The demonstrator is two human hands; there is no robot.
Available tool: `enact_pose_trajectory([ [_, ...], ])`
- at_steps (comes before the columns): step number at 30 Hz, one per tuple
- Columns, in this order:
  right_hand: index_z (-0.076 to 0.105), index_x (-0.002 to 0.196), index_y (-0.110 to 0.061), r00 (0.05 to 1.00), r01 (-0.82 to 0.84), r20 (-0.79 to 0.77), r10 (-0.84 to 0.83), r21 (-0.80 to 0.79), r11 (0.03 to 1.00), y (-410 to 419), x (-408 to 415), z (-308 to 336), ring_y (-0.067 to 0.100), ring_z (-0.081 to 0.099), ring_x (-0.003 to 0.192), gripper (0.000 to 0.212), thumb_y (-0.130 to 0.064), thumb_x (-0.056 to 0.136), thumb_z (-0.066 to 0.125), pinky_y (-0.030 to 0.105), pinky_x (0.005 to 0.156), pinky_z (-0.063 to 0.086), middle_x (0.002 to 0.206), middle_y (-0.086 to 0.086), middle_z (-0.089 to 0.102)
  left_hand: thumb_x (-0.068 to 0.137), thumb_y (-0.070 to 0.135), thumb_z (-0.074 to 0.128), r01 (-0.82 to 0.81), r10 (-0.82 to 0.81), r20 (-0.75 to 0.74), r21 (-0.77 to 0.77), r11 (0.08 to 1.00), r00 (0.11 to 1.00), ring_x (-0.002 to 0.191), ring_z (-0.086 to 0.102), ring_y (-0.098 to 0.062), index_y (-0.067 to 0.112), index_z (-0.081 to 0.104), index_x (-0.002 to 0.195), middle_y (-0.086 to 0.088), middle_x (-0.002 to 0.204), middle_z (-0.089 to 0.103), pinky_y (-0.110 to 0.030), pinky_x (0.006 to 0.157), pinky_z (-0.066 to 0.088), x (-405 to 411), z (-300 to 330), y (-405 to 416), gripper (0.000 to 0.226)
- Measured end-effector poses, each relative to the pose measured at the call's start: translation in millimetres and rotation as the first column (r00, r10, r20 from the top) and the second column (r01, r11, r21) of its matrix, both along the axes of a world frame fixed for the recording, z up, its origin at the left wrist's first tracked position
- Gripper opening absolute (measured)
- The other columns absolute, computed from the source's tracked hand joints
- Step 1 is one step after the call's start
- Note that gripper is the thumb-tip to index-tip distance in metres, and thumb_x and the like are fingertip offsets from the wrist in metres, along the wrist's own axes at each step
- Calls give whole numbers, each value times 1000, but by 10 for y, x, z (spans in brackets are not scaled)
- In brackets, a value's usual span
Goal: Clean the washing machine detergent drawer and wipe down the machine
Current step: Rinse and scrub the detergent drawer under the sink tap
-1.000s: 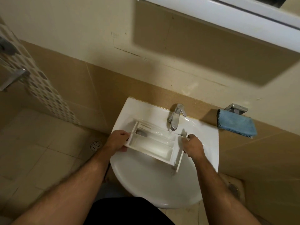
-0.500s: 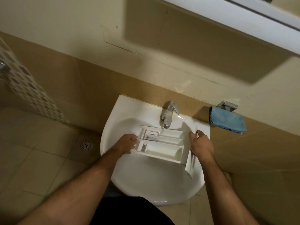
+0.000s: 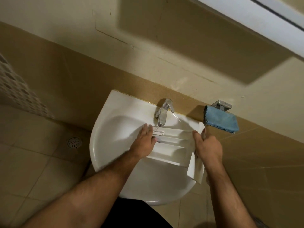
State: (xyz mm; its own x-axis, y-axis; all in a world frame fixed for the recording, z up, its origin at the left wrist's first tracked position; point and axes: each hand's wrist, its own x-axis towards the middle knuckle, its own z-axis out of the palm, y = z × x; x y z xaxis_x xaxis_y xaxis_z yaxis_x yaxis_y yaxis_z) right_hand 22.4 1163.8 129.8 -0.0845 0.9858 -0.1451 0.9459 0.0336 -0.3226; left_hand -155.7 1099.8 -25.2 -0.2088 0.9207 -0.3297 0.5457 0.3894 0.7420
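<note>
one detergent drawer (image 3: pixel 171 148), one sink (image 3: pixel 105 139), one tap (image 3: pixel 162 114), one blue cloth (image 3: pixel 221 120), one floor drain (image 3: pixel 74 142), two hands.

No readable text anywhere — no label, brand or number can be made out.

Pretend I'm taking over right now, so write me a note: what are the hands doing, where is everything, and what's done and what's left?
Left hand: fingers laid fairly straight on the back end of the detergent drawer.
Right hand: grips the drawer's front panel.
The drawer sits across the sink with its back end under the faucet; a thin stream seems to run onto it.
Blue cloth hangs on the wall holder, untouched.
Done: drawer out and at the sink. Left: finish rinsing, refit it, wipe down the machine, which is not in view.
</note>
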Motion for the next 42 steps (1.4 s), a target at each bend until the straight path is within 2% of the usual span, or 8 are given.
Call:
enact_pose_trajectory([
  [6, 51, 104, -17, 992, 17, -123, -6, 89, 996, -97, 2, 81, 23, 58, 74, 26, -41, 96, 47, 32, 65, 39, 83, 1, 63, 103, 31, 43, -228, 227, 260, -27, 973, 939, 139, 36, -29, 12, 14, 155, -12, 157, 27, -34, 111, 31, -28, 55, 81, 63],
  [9, 53, 100, -16, 992, 29, -123, -16, 106, 994, -107, 24, 59, 19, 58, 70, 25, -41, 96, 47, 31, 61, 38, 78, 0, 62, 100, 27, 50, -279, 282, 378, -62, 958, 882, 118, 53, -24, 11, 27, 148, -8, 132, 54, -29, 98, 41, -59, 68, 152, 56],
  [15, 57, 92, -19, 974, 94, -216, -72, 91, 991, -108, 296, 74, 13, 59, 70, 23, -39, 96, 46, 29, 61, 44, 77, -2, 64, 98, 16, 53, -474, 426, 579, -76, 877, 695, 99, 62, -22, 10, 62, 115, -5, 107, 63, -33, 89, 52, -67, 36, 226, 20],
  [18, 60, 97, -25, 964, 96, -253, -86, 28, 995, -91, 427, 8, 19, 64, 78, 21, -41, 95, 47, 39, 72, 53, 82, -4, 68, 98, 21, 54, -430, 446, 622, -188, 883, 644, 76, 61, -16, 10, 66, 115, -5, 92, 66, -31, 66, 58, -116, 70, 256, 23],
  [29, 48, 134, -26, 869, 142, -444, -218, -199, 970, -101, 212, -574, 24, 66, 86, 37, -39, 99, 48, 41, 67, 58, 97, 6, 68, 95, 8, 56, -512, 516, 546, -175, 841, 660, 93, 58, -16, 3, 61, 128, -10, 116, 66, -27, 89, 51, -565, 120, 162, 34],
  [32, 40, 140, -22, 849, 167, -454, -269, -252, 953, -97, 94, -736, 25, 67, 87, 44, -37, 99, 48, 50, 78, 58, 96, 6, 68, 97, 4, 52, -490, 480, 481, -115, 864, 734, 81, 55, -10, 2, 61, 126, -4, 107, 60, -8, 68, 46, -692, 251, 150, 31],
  [35, 40, 140, -20, 856, 178, -441, -271, -240, 954, -67, -14, -791, 29, 65, 93, 44, -38, 100, 44, 52, 82, 56, 105, 8, 66, 99, 8, 50, -467, 456, 417, -82, 880, 786, 92, 52, -17, 3, 61, 125, -7, 108, 58, -20, 71, 41, -784, 298, 126, 29],
  [42, 52, 120, -23, 799, 69, -540, -263, -352, 933, -85, -189, -781, 14, 57, 71, 22, -33, 100, 50, 27, 51, 50, 88, 0, 59, 94, 9, 58, -567, 552, 437, -110, 816, 710, 91, 59, -17, 4, 64, 124, -1, 108, 65, -30, 84, 52, -1045, 332, 48, 31],
])
